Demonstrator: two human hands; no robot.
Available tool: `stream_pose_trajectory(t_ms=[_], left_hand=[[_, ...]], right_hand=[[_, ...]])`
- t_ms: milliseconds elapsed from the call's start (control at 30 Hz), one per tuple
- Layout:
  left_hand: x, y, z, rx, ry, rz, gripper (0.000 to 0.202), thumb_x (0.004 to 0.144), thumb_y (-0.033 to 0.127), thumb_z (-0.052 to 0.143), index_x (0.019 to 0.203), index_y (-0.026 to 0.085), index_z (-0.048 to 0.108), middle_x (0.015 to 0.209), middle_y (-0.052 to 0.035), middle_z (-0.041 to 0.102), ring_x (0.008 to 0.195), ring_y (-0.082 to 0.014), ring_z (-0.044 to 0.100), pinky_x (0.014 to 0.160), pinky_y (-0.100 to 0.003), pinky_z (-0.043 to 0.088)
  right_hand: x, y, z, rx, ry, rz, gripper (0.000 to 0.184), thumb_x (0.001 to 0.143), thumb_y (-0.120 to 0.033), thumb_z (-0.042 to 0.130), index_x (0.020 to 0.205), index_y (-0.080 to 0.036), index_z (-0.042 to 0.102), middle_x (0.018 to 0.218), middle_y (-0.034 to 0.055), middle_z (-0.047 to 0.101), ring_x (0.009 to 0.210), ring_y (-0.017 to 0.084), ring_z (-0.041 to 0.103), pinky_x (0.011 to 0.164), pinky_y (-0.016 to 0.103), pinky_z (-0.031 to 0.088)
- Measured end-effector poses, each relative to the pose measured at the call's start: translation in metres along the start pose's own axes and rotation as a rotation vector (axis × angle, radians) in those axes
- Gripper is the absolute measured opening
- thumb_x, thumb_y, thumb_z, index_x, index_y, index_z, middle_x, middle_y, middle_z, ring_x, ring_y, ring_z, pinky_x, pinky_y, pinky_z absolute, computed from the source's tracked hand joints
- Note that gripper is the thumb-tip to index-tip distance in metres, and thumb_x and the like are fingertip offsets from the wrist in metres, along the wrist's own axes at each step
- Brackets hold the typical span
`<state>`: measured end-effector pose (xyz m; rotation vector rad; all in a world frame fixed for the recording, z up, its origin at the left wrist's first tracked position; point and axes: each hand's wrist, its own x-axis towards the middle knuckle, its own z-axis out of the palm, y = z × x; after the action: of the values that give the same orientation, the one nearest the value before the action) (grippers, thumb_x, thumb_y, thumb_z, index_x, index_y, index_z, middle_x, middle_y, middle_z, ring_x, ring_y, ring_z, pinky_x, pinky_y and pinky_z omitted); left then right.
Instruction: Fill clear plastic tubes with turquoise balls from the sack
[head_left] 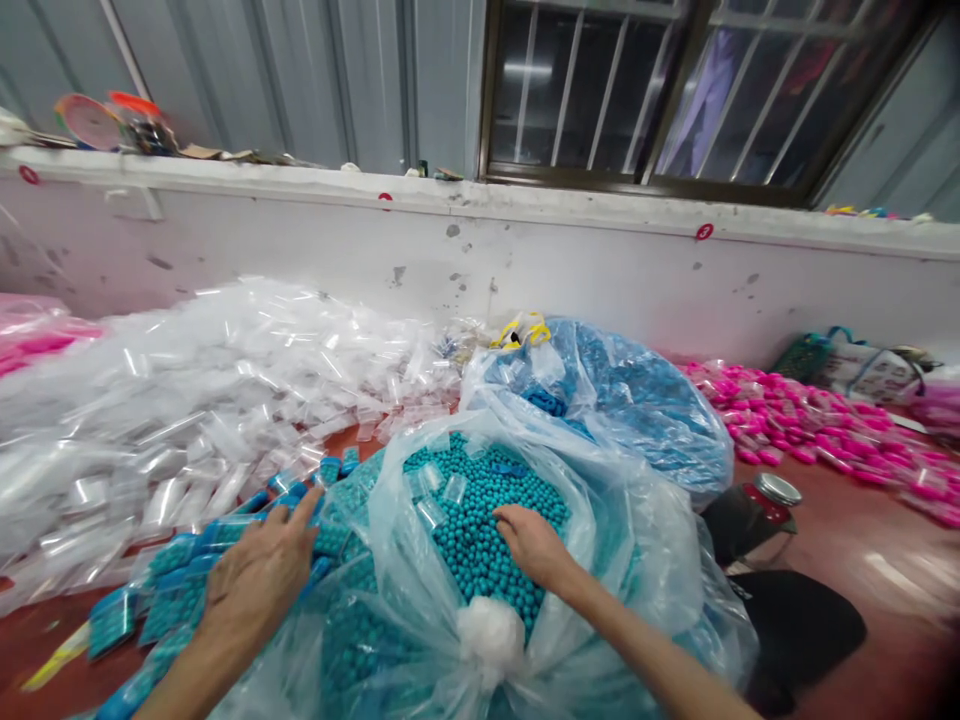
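Over teal beads (517, 492) in an open plastic bag (401, 555), the right hand (531, 543) curls its fingers, its grip impossible to tell; the left hand (261, 565), half open and seemingly empty, points across filled packets (112, 622). Behind the red surface (900, 570) runs a scuffed white wall (592, 275). Forearms (637, 630) are cut off below, the left palm hidden.

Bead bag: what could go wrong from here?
1. The bag has a soft, gaping rim, so a bump from the right hand might spill beads.
2. Clear pouches lie loose on the beads and could get buried.
3. Filled packets overlap loosely by the left hand; a nudge may scatter them.
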<state>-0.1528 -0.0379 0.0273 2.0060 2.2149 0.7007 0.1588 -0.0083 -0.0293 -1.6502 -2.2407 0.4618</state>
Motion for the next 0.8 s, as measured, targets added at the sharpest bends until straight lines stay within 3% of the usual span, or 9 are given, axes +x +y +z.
stream_pose_trajectory(t_ms=[67,133,267,367,433,533,667,800], left_hand=[[0.004,0.005,0.002,0.201,0.047,0.094,0.045,0.080,0.014,0.032,0.120,0.021,0.050,0.087,-0.0095,0.058,0.082,-0.0262,0.051,0.070,-0.034,0.037],[0.009,0.027,0.016,0.239,0.005,0.246,0.049,0.078,0.005,0.029,0.120,0.021,0.051,0.092,-0.0108,0.059,0.089,-0.0255,0.052,0.077,-0.035,0.038],[0.030,0.082,0.067,0.162,-0.102,0.596,0.051,0.078,0.000,0.031,0.117,0.025,0.052,0.120,-0.0115,0.051,0.117,-0.0290,0.039,0.091,-0.046,0.032],[0.048,0.102,0.107,0.173,-0.235,0.794,0.040,0.082,0.007,0.035,0.114,0.024,0.052,0.126,-0.0113,0.047,0.120,-0.0297,0.036,0.092,-0.049,0.030],[0.056,0.105,0.126,0.152,-0.324,0.828,0.033,0.084,0.010,0.034,0.106,0.021,0.056,0.120,-0.0121,0.051,0.114,-0.0281,0.042,0.089,-0.046,0.033],[0.063,0.104,0.138,0.109,-0.400,0.798,0.032,0.084,0.008,0.032,0.100,0.018,0.057,0.109,-0.0129,0.056,0.099,-0.0249,0.051,0.083,-0.040,0.037],[0.070,0.106,0.133,0.065,-0.475,0.766,0.030,0.080,0.006,0.033,0.095,0.016,0.057,0.096,-0.0115,0.059,0.088,-0.0231,0.054,0.077,-0.035,0.039],[0.057,0.119,0.125,0.032,-0.527,0.687,0.032,0.078,0.004,0.032,0.100,0.015,0.052,0.088,-0.0114,0.061,0.085,-0.0231,0.056,0.076,-0.034,0.040]], right_hand=[[0.022,0.014,-0.003,-0.174,0.007,0.050,0.033,0.087,-0.013,0.031,0.104,-0.017,0.058,0.102,0.0073,0.062,0.097,0.017,0.055,0.084,0.025,0.038],[0.044,0.023,-0.006,-0.273,0.020,0.073,0.036,0.085,-0.008,0.028,0.108,-0.017,0.055,0.105,0.0086,0.060,0.099,0.017,0.052,0.083,0.026,0.038],[0.072,0.028,-0.004,-0.350,0.012,0.073,0.038,0.083,-0.004,0.029,0.113,-0.015,0.050,0.111,0.0114,0.056,0.101,0.019,0.050,0.079,0.028,0.038],[0.071,0.028,0.001,-0.397,-0.021,0.056,0.033,0.085,-0.007,0.030,0.106,-0.016,0.053,0.103,0.0107,0.059,0.096,0.020,0.053,0.076,0.030,0.038],[0.063,0.030,0.004,-0.419,-0.046,0.036,0.029,0.087,-0.012,0.030,0.097,-0.017,0.057,0.098,0.0088,0.061,0.094,0.021,0.053,0.076,0.031,0.038],[0.046,0.035,0.004,-0.434,-0.093,0.035,0.025,0.087,-0.015,0.033,0.090,-0.018,0.058,0.094,0.0073,0.063,0.093,0.021,0.055,0.076,0.031,0.037],[0.025,0.043,-0.002,-0.429,-0.135,0.119,0.024,0.086,-0.014,0.034,0.091,-0.017,0.057,0.092,0.0096,0.064,0.087,0.021,0.059,0.070,0.030,0.039],[0.010,0.052,-0.011,-0.397,-0.136,0.222,0.021,0.084,-0.015,0.037,0.094,-0.016,0.056,0.091,0.0114,0.065,0.085,0.023,0.061,0.067,0.030,0.041]])
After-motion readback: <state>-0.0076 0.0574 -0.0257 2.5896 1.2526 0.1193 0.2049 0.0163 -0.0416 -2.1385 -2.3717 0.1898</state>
